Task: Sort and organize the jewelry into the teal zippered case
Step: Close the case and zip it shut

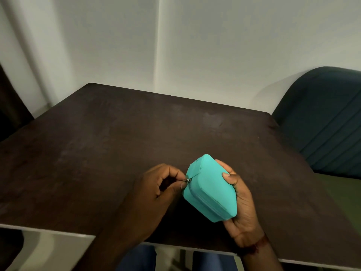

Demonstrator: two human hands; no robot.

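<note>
- Over the near part of the table, a bit right of centre, is the teal case. It's held up off the surface, tilted, with one end pointing away toward the wall and the other back at the person.
- Right hand is wrapped around the case from its right side: thumb lies on the top face and the other fingers are curled behind it, mostly hidden.
- Left hand is just beside the case's left edge, with thumb and forefinger pinching the little metal zipper pull. The rest of its fingers are curled in.
- So both hands are clamped on something, one on the case body and one on the pull, and they're close together.
- Zipper line runs along the side facing the camera and looks closed along the stretch I can see.
- Table is dark brown, kinda scuffed.
- Dark blue-green chair sits past the right edge of the table.
- Reddish band on the right wrist, and blue trousers show below the table edge.
</note>
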